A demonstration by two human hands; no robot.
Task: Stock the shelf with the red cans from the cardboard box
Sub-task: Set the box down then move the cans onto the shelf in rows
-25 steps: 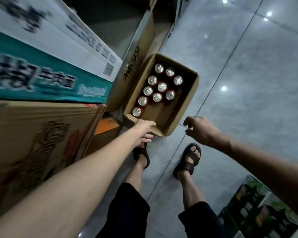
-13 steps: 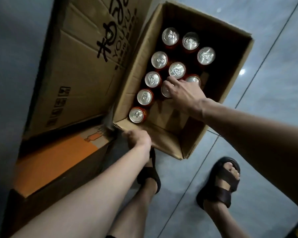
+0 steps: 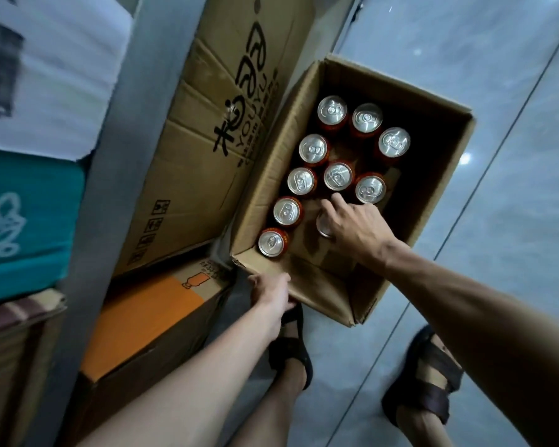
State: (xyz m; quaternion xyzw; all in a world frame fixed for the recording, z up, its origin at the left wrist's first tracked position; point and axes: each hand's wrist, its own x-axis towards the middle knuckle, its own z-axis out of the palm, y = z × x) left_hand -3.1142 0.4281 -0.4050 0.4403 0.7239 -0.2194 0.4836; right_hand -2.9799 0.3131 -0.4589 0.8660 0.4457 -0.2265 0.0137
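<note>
On the glossy grey tiled floor, an open brown cardboard box holds red, silver-topped cans standing upright. The right hand, outside the box a second ago, now reaches in and curls its fingers over the top of one near can, while the left hand grips the box's near wall. All cans remain boxed, so I judge the lift is about to begin.
</note>
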